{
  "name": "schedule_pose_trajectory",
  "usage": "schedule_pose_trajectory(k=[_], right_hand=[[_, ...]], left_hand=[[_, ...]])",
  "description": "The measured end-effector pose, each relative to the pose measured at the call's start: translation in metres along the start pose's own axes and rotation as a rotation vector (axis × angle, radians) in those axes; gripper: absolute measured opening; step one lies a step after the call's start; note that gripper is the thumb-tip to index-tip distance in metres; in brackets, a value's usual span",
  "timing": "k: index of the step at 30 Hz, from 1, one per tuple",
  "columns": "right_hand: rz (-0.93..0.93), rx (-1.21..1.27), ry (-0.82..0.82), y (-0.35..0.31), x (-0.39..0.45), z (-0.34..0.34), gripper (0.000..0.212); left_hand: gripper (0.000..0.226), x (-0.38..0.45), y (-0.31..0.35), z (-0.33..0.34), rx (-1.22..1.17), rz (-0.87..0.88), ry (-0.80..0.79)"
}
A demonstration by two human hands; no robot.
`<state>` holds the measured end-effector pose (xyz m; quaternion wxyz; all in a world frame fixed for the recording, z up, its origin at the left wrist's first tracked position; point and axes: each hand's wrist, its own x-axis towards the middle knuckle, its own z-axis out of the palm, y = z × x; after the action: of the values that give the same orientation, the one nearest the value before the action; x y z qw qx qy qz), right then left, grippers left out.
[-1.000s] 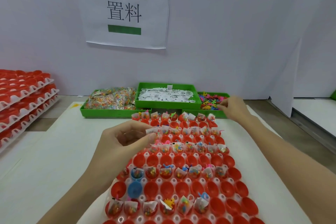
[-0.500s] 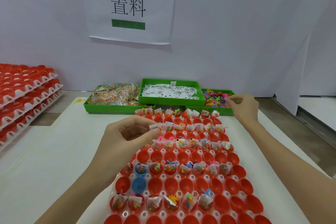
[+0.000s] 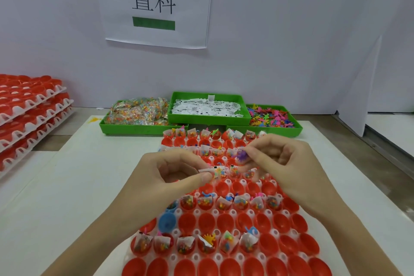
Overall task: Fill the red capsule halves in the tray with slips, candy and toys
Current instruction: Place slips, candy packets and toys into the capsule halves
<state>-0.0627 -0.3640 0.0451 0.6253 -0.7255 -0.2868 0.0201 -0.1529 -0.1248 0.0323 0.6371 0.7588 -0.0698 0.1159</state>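
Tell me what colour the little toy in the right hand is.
Purple, seen in the head view: the toy is pinched by the right hand.

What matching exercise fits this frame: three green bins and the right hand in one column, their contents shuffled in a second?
Column one:
1. left green bin
2. middle green bin
3. right green bin
4. right hand

Column two:
A. small colourful toys
B. purple toy
C. candy packets
D. white paper slips

Pairs: 1-C, 2-D, 3-A, 4-B
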Motion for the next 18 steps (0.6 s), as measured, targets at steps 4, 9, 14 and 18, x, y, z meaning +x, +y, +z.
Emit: schedule_pose_trajectory(k=[4, 9, 14, 18], right_hand=[[-0.09, -0.157, -0.12, 0.004, -0.007, 0.009, 0.007], [-0.271, -0.27, -0.136, 0.0, -0.013, 0.018, 0.005], [-0.205, -0.204, -0.185, -0.007, -0.017, 0.011, 0.005], [-0.092, -0.088, -0.242, -0.012, -0.018, 0.002, 0.006]], left_hand=[[0.011, -0.004, 0.004, 0.008, 0.018, 0.026, -0.078], [0.012, -0.009, 0.002, 0.023, 0.089, 0.068, -0.077], [0.015, -0.013, 0.002, 0.033, 0.062, 0.068, 0.012], [0.017, -0.014, 0.005, 0.033, 0.083, 0.066, 0.034]])
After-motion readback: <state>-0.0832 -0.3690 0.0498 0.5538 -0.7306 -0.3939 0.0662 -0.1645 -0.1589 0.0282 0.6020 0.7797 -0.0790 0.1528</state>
